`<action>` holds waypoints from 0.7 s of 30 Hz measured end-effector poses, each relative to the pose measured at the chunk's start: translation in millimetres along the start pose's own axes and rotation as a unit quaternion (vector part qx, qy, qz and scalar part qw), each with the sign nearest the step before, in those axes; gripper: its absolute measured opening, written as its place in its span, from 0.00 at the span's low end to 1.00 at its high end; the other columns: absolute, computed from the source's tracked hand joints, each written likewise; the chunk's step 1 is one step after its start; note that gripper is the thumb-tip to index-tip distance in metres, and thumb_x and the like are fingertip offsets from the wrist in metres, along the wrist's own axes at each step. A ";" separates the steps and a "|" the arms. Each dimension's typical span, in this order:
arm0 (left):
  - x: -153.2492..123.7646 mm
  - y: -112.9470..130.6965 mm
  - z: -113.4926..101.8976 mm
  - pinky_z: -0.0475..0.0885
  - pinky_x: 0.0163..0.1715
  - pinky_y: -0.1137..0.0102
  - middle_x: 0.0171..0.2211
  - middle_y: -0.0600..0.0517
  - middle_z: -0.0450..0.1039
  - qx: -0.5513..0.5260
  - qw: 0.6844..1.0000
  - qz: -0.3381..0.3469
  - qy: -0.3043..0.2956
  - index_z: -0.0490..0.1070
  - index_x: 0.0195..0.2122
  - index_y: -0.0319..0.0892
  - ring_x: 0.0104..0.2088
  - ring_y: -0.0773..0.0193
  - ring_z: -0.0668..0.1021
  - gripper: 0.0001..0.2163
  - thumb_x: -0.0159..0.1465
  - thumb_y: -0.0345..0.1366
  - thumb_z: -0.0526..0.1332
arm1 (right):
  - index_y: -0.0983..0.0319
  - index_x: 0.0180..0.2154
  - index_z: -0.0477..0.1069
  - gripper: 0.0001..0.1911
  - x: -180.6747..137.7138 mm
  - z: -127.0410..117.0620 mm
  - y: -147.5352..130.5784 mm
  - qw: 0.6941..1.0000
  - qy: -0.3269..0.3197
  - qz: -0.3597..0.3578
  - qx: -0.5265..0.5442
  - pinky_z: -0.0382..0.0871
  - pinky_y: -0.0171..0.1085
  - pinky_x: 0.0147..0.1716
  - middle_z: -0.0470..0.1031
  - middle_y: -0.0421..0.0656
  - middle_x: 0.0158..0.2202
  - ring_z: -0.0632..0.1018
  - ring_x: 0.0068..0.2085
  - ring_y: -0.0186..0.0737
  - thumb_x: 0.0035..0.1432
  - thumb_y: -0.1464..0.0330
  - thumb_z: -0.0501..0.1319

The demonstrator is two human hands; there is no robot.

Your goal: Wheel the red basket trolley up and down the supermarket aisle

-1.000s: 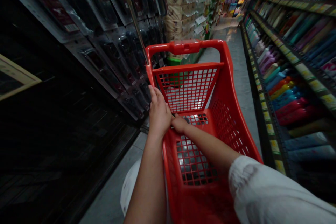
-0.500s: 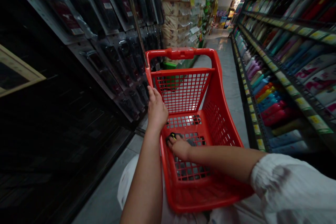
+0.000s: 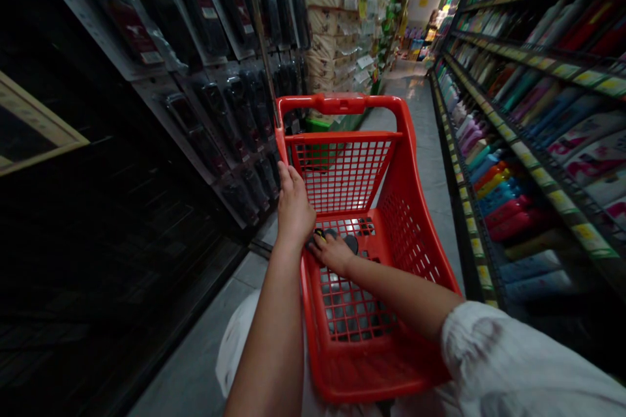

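Observation:
A red plastic shopping cart basket (image 3: 430,234) with grid panels fills the middle. My left hand (image 3: 295,208) is closed over its left rim, fingers pointing forward and the thumb hidden. Inside the basket, my right hand (image 3: 332,253) reaches to the left side of the floor. Its fingers are closed over a dark grey object (image 3: 351,244) with a rounded end. Near my fingertips, a small yellow-and-black patch (image 3: 320,234) shows on it. My hand covers much of this object, so its kind is unclear.
Shelves of colourful bottles and packs (image 3: 518,189) line the right. Packaged dark goods (image 3: 220,104) hang at left behind a metal pole (image 3: 264,45). Stacked beige packs (image 3: 327,19) stand ahead. The tiled aisle (image 3: 415,104) runs forward; a white rounded thing (image 3: 237,339) is lower left.
My right hand has moved forward along the basket floor with the dark object, toward the grid panel. My left hand stays on the rim.

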State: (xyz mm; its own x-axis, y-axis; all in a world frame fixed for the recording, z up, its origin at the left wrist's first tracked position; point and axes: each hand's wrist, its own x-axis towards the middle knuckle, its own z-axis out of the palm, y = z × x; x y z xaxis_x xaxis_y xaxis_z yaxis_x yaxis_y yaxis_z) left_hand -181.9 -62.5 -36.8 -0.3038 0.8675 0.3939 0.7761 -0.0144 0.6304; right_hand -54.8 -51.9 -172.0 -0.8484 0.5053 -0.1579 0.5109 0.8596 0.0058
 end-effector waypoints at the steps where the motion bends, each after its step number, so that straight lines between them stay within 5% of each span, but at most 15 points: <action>1: -0.2 -0.5 0.1 0.55 0.68 0.48 0.73 0.29 0.31 0.004 1.000 0.001 0.000 0.45 0.71 0.30 0.72 0.45 0.47 0.40 0.54 0.15 0.51 | 0.55 0.64 0.63 0.23 4.6 -0.6 9.3 1.000 0.000 0.001 0.012 0.72 0.55 0.50 0.61 0.52 0.67 0.70 0.58 0.53 0.71 0.70 0.47; 5: -0.9 -4.8 1.8 0.55 0.68 0.47 0.73 0.32 0.32 0.002 1.000 0.014 0.014 0.45 0.71 0.34 0.73 0.47 0.46 0.40 0.55 0.16 0.52 | 0.47 0.65 0.60 0.24 0.9 3.9 51.8 0.999 -0.011 0.007 0.032 0.67 0.54 0.56 0.59 0.45 0.69 0.66 0.62 0.52 0.71 0.68 0.49; 10: -1.5 -7.9 4.1 0.56 0.68 0.50 0.73 0.32 0.34 0.011 1.000 0.011 0.025 0.47 0.71 0.34 0.73 0.48 0.47 0.39 0.56 0.17 0.51 | 0.57 0.66 0.60 0.26 -17.3 13.4 97.0 0.954 -0.044 0.294 0.036 0.69 0.50 0.52 0.62 0.57 0.65 0.68 0.60 0.52 0.70 0.74 0.46; 13: -1.5 -7.3 5.9 0.56 0.68 0.50 0.74 0.34 0.35 0.014 0.999 0.021 0.032 0.47 0.71 0.35 0.73 0.49 0.47 0.39 0.56 0.17 0.52 | 0.71 0.63 0.62 0.26 -9.7 16.1 95.5 0.925 -0.045 0.376 0.030 0.70 0.51 0.47 0.63 0.69 0.61 0.70 0.58 0.56 0.68 0.78 0.41; 17: -2.4 0.9 4.4 0.51 0.68 0.46 0.73 0.33 0.37 0.052 0.998 0.029 0.035 0.48 0.70 0.31 0.73 0.48 0.42 0.37 0.57 0.19 0.51 | 0.68 0.61 0.65 0.25 12.5 17.5 63.6 0.927 -0.041 0.371 0.039 0.70 0.49 0.47 0.66 0.65 0.60 0.71 0.58 0.54 0.69 0.77 0.42; 21: -5.1 12.7 -3.5 0.40 0.70 0.46 0.73 0.38 0.42 0.095 0.993 0.062 0.031 0.55 0.68 0.33 0.73 0.52 0.40 0.32 0.61 0.22 0.51 | 0.58 0.64 0.62 0.23 14.4 20.5 47.4 0.971 -0.008 0.237 0.038 0.68 0.49 0.51 0.61 0.56 0.66 0.69 0.59 0.50 0.71 0.72 0.45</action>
State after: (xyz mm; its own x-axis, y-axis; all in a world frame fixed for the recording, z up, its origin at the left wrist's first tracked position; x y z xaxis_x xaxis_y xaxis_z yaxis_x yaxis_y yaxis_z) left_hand -172.4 -68.9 -28.4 -0.2280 0.8330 0.5041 0.8979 -0.0204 0.4398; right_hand -39.9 -5.4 -194.3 -0.5131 0.8412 -0.1709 0.8529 0.5219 0.0082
